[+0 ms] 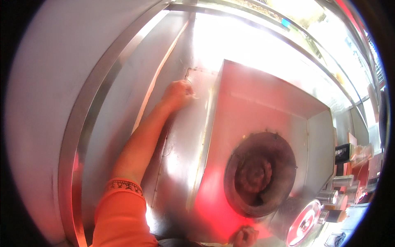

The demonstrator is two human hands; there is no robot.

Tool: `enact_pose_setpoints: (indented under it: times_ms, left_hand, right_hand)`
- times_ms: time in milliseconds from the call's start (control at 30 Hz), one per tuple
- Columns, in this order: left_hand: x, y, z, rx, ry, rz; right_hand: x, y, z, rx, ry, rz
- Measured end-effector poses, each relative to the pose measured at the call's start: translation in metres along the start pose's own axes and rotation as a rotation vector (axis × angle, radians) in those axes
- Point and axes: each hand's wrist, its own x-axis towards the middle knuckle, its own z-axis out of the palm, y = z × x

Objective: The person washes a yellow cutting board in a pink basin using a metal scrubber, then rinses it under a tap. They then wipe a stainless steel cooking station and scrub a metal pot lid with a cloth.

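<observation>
My left hand point(179, 94), at the end of an outstretched arm, is curled low over a stainless steel ledge point(182, 151) beside the stove. Whether anything small is inside its fingers is hidden. At the bottom edge of the view my right hand point(245, 236) is bent, in front of the stove. What it holds, if anything, cannot be made out. Between and beyond the hands lies a steel stove well point(256, 108) with raised walls. A dark round burner ring point(230, 173) is set in it, and I see no flame.
At the lower right stands a metal pot with a shiny lid point(304, 223). Steel canisters point(327, 197) and a dark container point(343, 153) line the right side. A steel frame rail point(89, 123) curves along the left, and glare washes out the back panel point(247, 43).
</observation>
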Motion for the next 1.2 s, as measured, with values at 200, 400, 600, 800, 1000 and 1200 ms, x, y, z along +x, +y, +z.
enact_pose_setpoints:
  times_ms: [200, 400, 600, 800, 1000, 1200]
  left_hand:
    - [0.069, -0.073, 0.018, 0.166, 0.440, -0.282]
    - [0.086, -0.006, 0.035, -0.026, 0.167, -0.227]
    - [0.050, -0.019, 0.031, -0.119, -0.011, 0.000]
    - [-0.003, 0.008, 0.023, -0.092, -0.259, 0.168]
    - [0.036, 0.019, 0.039, -0.359, 0.110, -0.074]
    - [0.032, 0.039, 0.042, -0.006, -0.152, -0.018]
  right_hand:
    - [-0.010, 0.014, 0.004, -0.134, -0.038, 0.004]
    - [0.001, 0.000, -0.006, -0.074, -0.083, -0.039]
    - [-0.004, 0.018, 0.003, 0.012, -0.009, -0.117]
    - [-0.005, 0.017, 0.001, -0.004, -0.026, -0.110]
    - [-0.014, 0.037, 0.011, 0.079, 0.058, -0.164]
    - [-0.017, 0.032, 0.009, 0.108, 0.053, -0.084]
